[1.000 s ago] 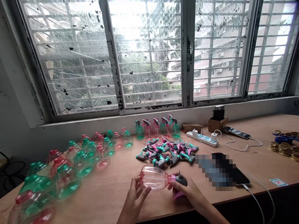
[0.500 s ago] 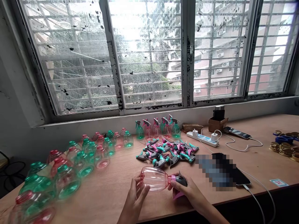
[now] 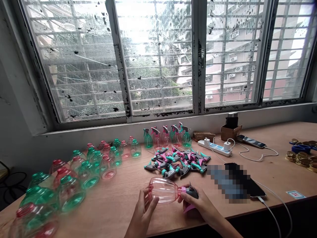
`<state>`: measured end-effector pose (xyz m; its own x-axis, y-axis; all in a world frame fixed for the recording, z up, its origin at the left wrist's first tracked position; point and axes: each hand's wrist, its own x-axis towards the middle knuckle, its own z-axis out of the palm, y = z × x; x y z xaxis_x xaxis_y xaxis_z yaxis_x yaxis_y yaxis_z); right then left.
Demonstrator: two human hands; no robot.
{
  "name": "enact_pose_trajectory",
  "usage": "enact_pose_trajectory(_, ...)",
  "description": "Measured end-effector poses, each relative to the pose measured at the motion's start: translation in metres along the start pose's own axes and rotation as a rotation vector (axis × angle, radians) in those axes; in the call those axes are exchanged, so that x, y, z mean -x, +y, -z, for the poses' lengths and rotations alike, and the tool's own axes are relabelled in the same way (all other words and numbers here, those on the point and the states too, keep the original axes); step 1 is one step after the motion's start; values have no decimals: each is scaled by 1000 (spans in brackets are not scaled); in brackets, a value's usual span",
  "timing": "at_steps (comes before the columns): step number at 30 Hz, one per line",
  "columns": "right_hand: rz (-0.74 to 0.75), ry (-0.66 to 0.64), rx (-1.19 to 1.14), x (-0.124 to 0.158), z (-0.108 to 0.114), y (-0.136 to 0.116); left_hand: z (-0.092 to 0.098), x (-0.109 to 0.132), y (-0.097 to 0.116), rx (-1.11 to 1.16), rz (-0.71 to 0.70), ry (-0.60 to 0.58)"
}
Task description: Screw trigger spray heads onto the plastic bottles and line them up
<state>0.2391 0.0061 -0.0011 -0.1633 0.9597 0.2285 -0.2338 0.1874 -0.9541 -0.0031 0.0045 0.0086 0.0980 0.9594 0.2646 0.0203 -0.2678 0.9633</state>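
Observation:
A clear pink spray bottle (image 3: 163,190) lies sideways in the air between my hands, over the front of the table. My left hand (image 3: 145,208) grips its base end, thumb on the near side and fingers behind. My right hand (image 3: 196,203) is closed round the grey and pink spray head (image 3: 191,191) at the bottle's neck. The pink collar sits against the neck; whether it is threaded on, I cannot tell. Just beyond the bottle lies a pile of loose spray heads (image 3: 178,162) in grey, pink and green.
Several open pink and green bottles (image 3: 90,173) stand at the left. Bottles with heads fitted (image 3: 164,136) line the window wall. Rightward are a power strip (image 3: 215,147), a charging phone (image 3: 251,143), a partly blurred dark device (image 3: 257,189), cables and gold-coloured parts (image 3: 302,158).

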Motion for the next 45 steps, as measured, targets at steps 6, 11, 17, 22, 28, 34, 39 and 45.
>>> enact_pose_trajectory(6, 5, -11, -9, -1, 2, 1, 2, 0, -2, 13, -18, -37)
enact_pose_trajectory(11, 11, 15, -26, -3, 2, 1, 4, -3, -8, 48, -46, -86)
enact_pose_trajectory(17, -8, 26, -52, 0, 1, 2, 1, -1, -6, 36, -28, -53)
enact_pose_trajectory(22, -15, 21, -46, -2, 2, 3, 0, -1, -5, 43, -41, -9)
enact_pose_trajectory(28, 16, 25, -63, -3, 4, 6, 5, -5, -14, 29, -52, -87)
enact_pose_trajectory(34, 4, 11, -60, -2, 3, 5, 5, -3, -12, 21, -27, -107)
enact_pose_trajectory(39, 2, 4, -45, -2, 2, 4, 3, -1, -7, 9, -20, -53)
enact_pose_trajectory(45, 5, 10, -43, -3, 3, 5, 7, -5, -18, 18, -59, -107)
